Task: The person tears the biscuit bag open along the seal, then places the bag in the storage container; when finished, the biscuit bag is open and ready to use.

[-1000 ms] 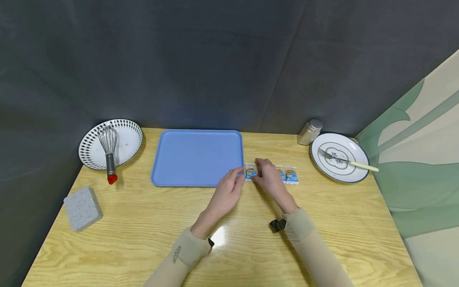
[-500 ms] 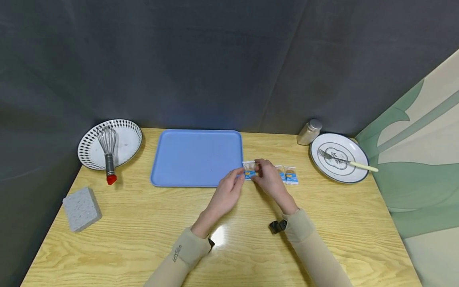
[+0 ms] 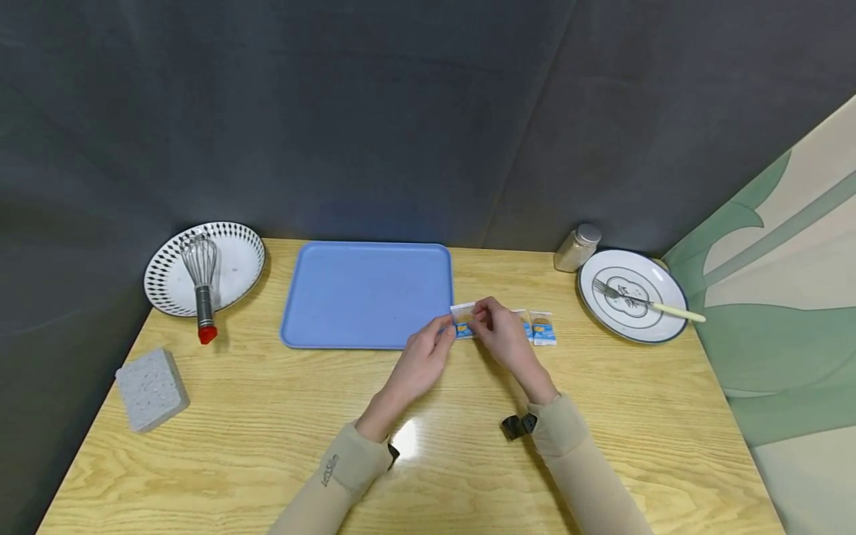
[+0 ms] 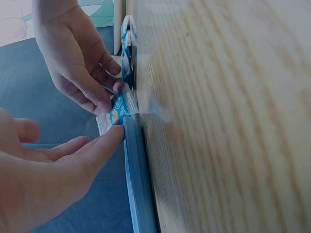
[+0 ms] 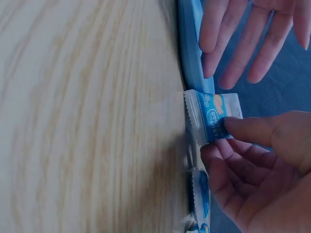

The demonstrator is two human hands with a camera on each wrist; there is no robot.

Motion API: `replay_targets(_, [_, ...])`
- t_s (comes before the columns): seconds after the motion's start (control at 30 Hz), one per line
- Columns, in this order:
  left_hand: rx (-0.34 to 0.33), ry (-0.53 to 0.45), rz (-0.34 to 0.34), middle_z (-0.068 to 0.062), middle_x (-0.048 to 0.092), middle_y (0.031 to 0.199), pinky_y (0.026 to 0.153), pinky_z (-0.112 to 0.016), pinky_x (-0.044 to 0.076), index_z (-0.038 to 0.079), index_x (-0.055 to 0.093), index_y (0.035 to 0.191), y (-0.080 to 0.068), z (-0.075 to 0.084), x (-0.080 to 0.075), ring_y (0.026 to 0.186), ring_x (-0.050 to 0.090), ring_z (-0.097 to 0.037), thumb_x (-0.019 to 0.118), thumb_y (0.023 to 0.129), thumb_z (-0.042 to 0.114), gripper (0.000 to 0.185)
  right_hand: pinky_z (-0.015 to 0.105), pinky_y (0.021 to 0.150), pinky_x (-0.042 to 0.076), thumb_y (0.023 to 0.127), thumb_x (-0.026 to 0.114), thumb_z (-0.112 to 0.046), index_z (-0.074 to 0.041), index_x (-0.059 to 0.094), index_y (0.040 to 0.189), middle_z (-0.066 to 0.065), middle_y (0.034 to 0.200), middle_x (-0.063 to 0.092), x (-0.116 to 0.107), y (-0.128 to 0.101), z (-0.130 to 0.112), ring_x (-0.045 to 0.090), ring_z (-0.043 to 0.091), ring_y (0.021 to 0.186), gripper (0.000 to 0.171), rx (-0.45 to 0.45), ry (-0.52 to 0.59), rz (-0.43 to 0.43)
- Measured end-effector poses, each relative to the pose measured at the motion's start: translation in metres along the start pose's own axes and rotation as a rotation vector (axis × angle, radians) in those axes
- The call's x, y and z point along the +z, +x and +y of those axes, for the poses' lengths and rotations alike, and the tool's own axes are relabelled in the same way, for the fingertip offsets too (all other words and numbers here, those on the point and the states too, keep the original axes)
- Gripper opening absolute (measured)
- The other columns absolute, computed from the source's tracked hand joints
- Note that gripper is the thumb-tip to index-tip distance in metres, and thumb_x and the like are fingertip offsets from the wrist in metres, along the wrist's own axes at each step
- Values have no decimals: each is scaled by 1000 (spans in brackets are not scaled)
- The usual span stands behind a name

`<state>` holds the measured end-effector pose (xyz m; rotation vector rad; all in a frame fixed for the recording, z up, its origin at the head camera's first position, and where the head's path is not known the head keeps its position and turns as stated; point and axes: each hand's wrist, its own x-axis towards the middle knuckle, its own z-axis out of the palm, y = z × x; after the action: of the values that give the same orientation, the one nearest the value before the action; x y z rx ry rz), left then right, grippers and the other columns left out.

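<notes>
In the head view my right hand (image 3: 504, 343) pinches a small blue-and-white snack packet (image 3: 462, 329) beside the tray's right edge. The right wrist view shows the thumb on the printed face of this packet (image 5: 214, 114), which stands tilted with its crimped end toward the table. My left hand (image 3: 423, 360) has its fingers extended by the tray's near right corner, fingertips right at the packet's left side. Two similar packets show to the right, one (image 3: 544, 329) in full view and another (image 3: 524, 321) partly behind the right hand. The blue tray (image 3: 368, 293) holds nothing.
At the left, a whisk (image 3: 203, 286) lies across a patterned plate (image 3: 242, 260), and a grey sponge-like block (image 3: 152, 390) sits nearer. A shaker jar (image 3: 578, 247) and a plate (image 3: 631, 327) bearing a fork (image 3: 658, 305) stand at the right. A dark curtain (image 3: 401, 119) hangs behind.
The packet between my hands has shifted slightly left and tilted, and its near edge now shows beside the left fingertips. My right fingers have drawn together at its right side. The left hand barely moved.
</notes>
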<state>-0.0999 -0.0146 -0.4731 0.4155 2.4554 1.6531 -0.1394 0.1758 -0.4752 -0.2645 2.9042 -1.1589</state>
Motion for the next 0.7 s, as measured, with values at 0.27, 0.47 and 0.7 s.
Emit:
replay_targets(0.27, [-46, -69, -15, -22, 54, 155, 108, -49, 52, -5, 49, 155, 0, 1, -4, 131, 63, -38, 44, 117, 28, 50, 31, 75, 54, 100, 75, -2, 5, 69, 112, 16, 97, 72, -5, -5, -2, 68, 27, 86, 15, 0, 115, 3])
replay_targets(0.47, [3, -106, 72, -24, 61, 147, 101, -39, 57, -8, 55, 148, 2, -1, -5, 125, 68, -38, 57, 113, 14, 42, 26, 73, 56, 94, 82, 0, 5, 72, 107, 14, 94, 74, -9, -14, -10, 71, 27, 84, 18, -21, 180, 33])
replay_targets(0.7, [26, -191, 149, -24, 67, 135, 93, -37, 61, -8, 62, 140, 3, 0, -8, 114, 72, -37, 67, 108, 13, 38, 24, 70, 56, 92, 84, -2, 2, 74, 104, 9, 92, 74, -10, -28, -26, 70, 21, 80, 17, -49, 263, 12])
